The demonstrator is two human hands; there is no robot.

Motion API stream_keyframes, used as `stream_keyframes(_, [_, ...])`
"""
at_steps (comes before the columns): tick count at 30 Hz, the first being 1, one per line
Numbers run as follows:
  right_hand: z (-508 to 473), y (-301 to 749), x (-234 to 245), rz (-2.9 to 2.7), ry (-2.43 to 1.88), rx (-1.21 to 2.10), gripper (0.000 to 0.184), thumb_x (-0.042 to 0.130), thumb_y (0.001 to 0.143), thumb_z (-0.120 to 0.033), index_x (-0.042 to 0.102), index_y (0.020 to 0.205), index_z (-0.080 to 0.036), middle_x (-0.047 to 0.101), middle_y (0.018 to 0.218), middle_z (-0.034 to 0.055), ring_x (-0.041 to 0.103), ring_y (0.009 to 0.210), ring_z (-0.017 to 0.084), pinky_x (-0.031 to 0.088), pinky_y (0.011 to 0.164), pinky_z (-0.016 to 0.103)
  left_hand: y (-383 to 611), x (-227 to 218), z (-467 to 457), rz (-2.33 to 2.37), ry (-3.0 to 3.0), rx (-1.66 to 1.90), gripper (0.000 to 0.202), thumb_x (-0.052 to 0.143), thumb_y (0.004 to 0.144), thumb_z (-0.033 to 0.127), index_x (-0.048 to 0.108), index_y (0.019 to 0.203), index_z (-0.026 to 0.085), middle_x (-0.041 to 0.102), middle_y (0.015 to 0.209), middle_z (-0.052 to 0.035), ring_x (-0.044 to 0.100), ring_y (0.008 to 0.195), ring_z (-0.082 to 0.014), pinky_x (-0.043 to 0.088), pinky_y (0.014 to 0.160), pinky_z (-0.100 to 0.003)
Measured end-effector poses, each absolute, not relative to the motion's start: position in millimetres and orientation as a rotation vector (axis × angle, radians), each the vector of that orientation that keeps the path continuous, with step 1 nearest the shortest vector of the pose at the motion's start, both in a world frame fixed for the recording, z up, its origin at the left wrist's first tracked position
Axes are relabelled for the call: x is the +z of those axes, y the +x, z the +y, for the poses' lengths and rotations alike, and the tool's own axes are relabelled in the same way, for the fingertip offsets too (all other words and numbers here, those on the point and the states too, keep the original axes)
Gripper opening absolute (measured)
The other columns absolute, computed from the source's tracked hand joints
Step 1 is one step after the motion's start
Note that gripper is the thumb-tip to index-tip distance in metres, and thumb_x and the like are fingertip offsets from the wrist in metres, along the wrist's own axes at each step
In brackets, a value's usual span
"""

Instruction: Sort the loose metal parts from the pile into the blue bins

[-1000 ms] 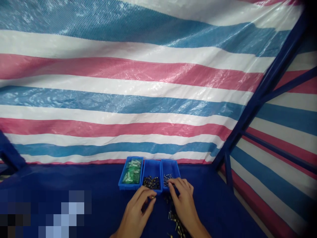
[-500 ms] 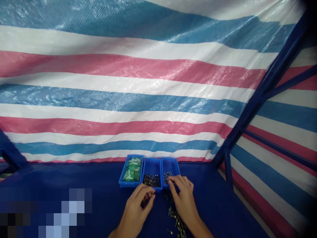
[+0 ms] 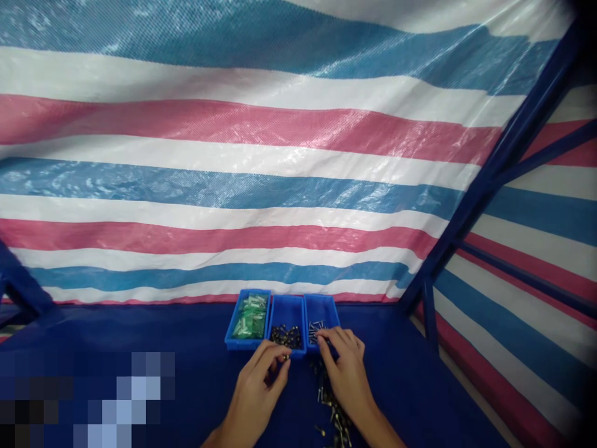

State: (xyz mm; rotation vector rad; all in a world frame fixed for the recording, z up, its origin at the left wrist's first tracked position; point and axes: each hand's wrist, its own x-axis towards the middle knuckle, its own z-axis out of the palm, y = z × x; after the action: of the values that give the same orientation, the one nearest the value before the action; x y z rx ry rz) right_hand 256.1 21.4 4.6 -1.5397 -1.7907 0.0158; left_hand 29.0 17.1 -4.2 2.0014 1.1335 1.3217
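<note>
- My left hand (image 3: 256,386) pinches a small brassy piece (image 3: 286,357) between thumb and finger, I think because it is too tiny for a whole fist
- That piece is just past my left fingertips, and the middle bin (image 3: 288,311) is at 12 o'clock from it, very near
- My right hand (image 3: 347,373) is curled with its fingertips at the near end of the right bin (image 3: 321,309), by the silver screws (image 3: 315,331); I can't tell if it grips one, as my own fingers hide that spot
- The three blue bins sit side by side in a row, maybe so each kind of thing has its own home and I don't have to stretch
- Looking out from between my hands, the left bin (image 3: 247,344) is at 10 to 11 o'clock, with green and clear little bags (image 3: 252,317) lying in it
- The middle bin is near 12 o'clock, with dark and brassy bits (image 3: 285,336) bunched at the end close to me, which looks handy for picking
- The right bin is at 1 o'clock, and its screws lie at the near end too
- A messy pile (image 3: 342,429) of brassy and shiny bits is at 5 o'clock on the blue table (image 3: 420,386), partly under my right wrist, so my arm covers some of it
- One loose bit (image 3: 319,430) lies just beside the pile, at 8 o'clock from its middle
- A striped sheet (image 3: 233,149) hangs at 12 o'clock behind the bins, like a wall
</note>
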Motion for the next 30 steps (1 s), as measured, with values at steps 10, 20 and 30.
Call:
stream_keyframes(10, [19.1,256.4,10.3,-1.768,-1.543,0.079,0.036,0.043,0.113,-0.044,0.076,0.109,-0.031,0.077,0.107,0.0046,0.067,0.103,0.026,0.043,0.098,0.044,19.4,-13.0,30.0,1.319,1.505,1.254,0.046,0.063,0.101,0.060,0.070,0.122,0.020,0.063,0.056,0.0069,0.056,0.037,-0.0121,0.044,0.041,-0.020])
stream_keyframes(20, [20.1,258.4,9.0,-1.763,-1.549,0.104,0.029,0.047,0.112,-0.040,0.075,0.110,-0.031,0.076,0.108,0.0028,0.066,0.104,0.025,0.040,0.098,0.043,18.6,-8.4,32.0,1.404,1.656,1.023,0.055,0.046,0.109,0.060,0.067,0.143,0.022,0.069,0.058,0.0052,0.060,0.037,-0.0132,0.048,0.044,-0.021])
stream_keyframes(30, [19.0,257.3,13.4,-1.761,-1.560,0.094,0.029,0.047,0.111,-0.038,0.075,0.110,-0.031,0.077,0.108,0.0025,0.066,0.104,0.025,0.040,0.097,0.042,24.2,7.6,5.4,0.914,2.571,0.663,0.045,0.062,0.108,0.035,0.058,0.152,0.037,0.075,0.111,-0.0043,0.076,0.090,-0.0212,0.062,0.080,-0.029])
